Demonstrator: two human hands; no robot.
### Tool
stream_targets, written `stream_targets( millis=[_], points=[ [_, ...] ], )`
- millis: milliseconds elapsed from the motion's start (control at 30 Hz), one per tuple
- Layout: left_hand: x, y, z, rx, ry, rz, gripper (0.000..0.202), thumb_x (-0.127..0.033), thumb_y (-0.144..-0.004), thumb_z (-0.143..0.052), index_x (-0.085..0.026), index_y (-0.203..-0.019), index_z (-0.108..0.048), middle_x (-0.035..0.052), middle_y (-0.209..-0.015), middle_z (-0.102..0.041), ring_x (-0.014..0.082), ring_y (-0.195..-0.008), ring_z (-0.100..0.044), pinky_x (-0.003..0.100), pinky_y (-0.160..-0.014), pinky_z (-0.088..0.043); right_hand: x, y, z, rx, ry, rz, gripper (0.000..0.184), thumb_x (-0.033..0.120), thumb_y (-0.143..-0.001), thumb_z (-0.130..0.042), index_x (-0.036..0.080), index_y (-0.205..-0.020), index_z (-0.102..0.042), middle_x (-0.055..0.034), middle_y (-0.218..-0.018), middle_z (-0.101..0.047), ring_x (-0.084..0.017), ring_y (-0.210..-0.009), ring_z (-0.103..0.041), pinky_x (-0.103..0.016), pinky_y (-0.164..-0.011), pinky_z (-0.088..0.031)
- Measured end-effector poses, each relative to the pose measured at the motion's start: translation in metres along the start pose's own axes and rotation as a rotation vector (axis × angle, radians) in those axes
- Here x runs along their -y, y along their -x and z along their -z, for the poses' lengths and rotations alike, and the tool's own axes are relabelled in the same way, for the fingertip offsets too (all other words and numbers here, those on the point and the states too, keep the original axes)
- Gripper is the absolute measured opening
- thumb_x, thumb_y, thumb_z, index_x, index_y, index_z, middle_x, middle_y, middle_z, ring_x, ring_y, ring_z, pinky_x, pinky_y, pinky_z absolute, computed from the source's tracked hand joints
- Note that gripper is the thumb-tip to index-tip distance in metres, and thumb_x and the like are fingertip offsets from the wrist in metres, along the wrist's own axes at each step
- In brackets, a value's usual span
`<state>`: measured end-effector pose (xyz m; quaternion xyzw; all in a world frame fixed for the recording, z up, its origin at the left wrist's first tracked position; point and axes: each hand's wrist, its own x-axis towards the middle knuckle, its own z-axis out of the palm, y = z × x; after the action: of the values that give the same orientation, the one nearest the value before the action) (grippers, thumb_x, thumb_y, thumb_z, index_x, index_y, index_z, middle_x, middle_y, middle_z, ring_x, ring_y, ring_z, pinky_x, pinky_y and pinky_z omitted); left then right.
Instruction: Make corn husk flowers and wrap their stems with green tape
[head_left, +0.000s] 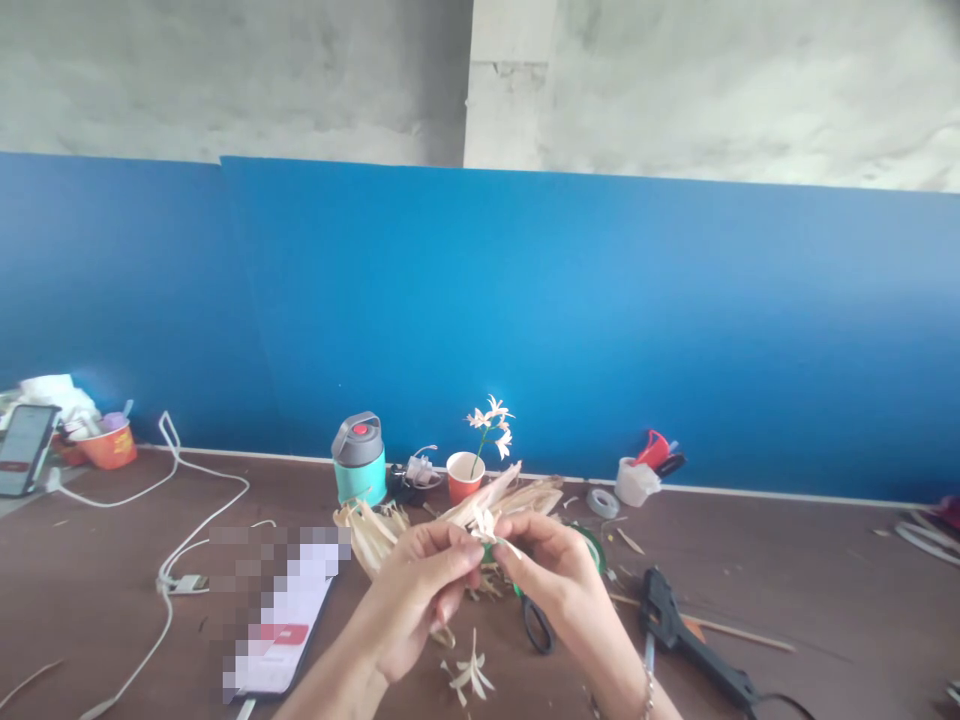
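Note:
Both hands meet over the middle of the table, with a small cream-white flower (484,522) between their fingertips. My left hand (431,575) pinches it from the left, thumb and forefinger together near its base. From the right, my right hand (551,565) closes its fingertips on the same flower. A bit of green shows under the petals. Below the hands lies another pale loose flower (472,677). Dried husks (529,495) spread behind and to the left. Beneath my right hand, the dark handle of scissors (538,626) shows; the rest is hidden.
A red paper cup (466,485) holds a flower stem, beside a turquoise flask (359,470). A black glue gun (694,645) lies at right, near a tape roll (603,502) and white cup (636,483). At left are a phone (289,625) and white cables (196,530).

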<state>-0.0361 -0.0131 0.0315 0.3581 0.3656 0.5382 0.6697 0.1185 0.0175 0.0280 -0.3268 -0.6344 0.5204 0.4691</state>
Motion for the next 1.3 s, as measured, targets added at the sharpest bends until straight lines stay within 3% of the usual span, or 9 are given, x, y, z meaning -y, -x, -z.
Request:
stream_targets(
  millis=[333,467,933,1300],
  points=[
    [0.001,0.003,0.000,0.109,0.169,0.139,0.026,-0.028,-0.062,-0.078,-0.011,-0.056,-0.059,-0.0039,-0.048,-0.054,-0.0047,-0.030,-0.025,0.011,-0.030,-0.012,0.003,0.001,-0.009,0.116,-0.389,-0.140,0.019,0.032,-0.068,-0.076,0.016,-0.073,-0.067,-0.0014,-0.064,-0.065,-0.015,-0.065,-0.058,-0.027,-0.067,-0.043],
    [0.002,0.003,0.001,0.145,0.220,0.167,0.023,-0.026,-0.063,-0.078,-0.011,-0.059,-0.061,-0.0034,-0.050,-0.055,-0.0051,-0.031,-0.024,0.009,-0.030,-0.014,0.001,0.000,-0.011,0.149,-0.495,-0.159,0.016,0.028,-0.069,-0.075,0.016,-0.073,-0.065,-0.0020,-0.068,-0.066,-0.014,-0.064,-0.057,-0.026,-0.066,-0.043],
    [0.003,0.002,0.002,0.198,0.284,0.227,0.019,-0.022,-0.065,-0.076,-0.009,-0.064,-0.062,-0.0033,-0.052,-0.054,-0.0057,-0.031,-0.024,0.008,-0.030,-0.014,0.002,0.001,-0.013,0.160,-0.552,-0.172,0.016,0.027,-0.068,-0.075,0.016,-0.072,-0.063,0.0001,-0.059,-0.064,-0.012,-0.051,-0.058,-0.024,-0.055,-0.042],
    [0.005,0.002,0.005,0.240,0.357,0.274,0.011,-0.017,-0.066,-0.073,-0.009,-0.069,-0.065,-0.0023,-0.052,-0.056,-0.0052,-0.031,-0.024,0.008,-0.030,-0.015,0.004,0.003,-0.014,0.132,-0.556,-0.176,0.016,0.025,-0.064,-0.078,0.018,-0.070,-0.065,0.0012,-0.059,-0.065,-0.013,-0.051,-0.059,-0.026,-0.057,-0.044]
  ],
)
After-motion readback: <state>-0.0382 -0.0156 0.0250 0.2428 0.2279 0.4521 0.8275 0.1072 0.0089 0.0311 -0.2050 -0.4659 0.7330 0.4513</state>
